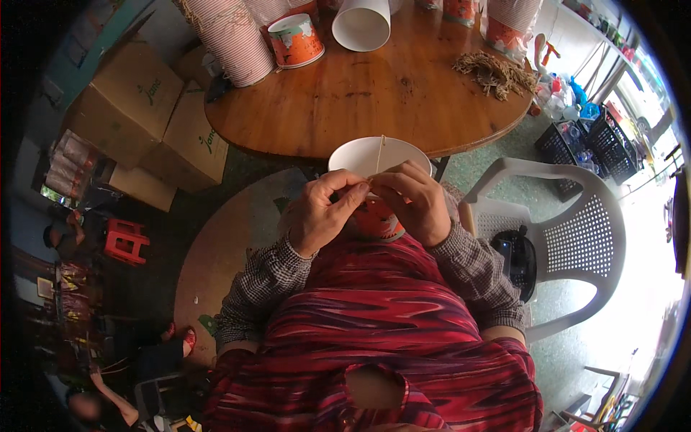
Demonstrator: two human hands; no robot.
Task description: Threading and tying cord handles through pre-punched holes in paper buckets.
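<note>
An orange paper bucket with a white inside rests on my lap, its mouth tilted up between my hands. A thin pale cord runs from its far rim across the opening to my fingers. My left hand is closed, thumb and forefinger pinched together at the near rim. My right hand is closed too, its fingertips meeting the left ones on the cord. The cord's near end is hidden by the fingers.
Ahead stands a brown wooden table with stacked buckets, an orange bucket, a white bucket and a tan cord bundle. A grey plastic chair holds a black object. Cardboard boxes stand left; people sit beyond.
</note>
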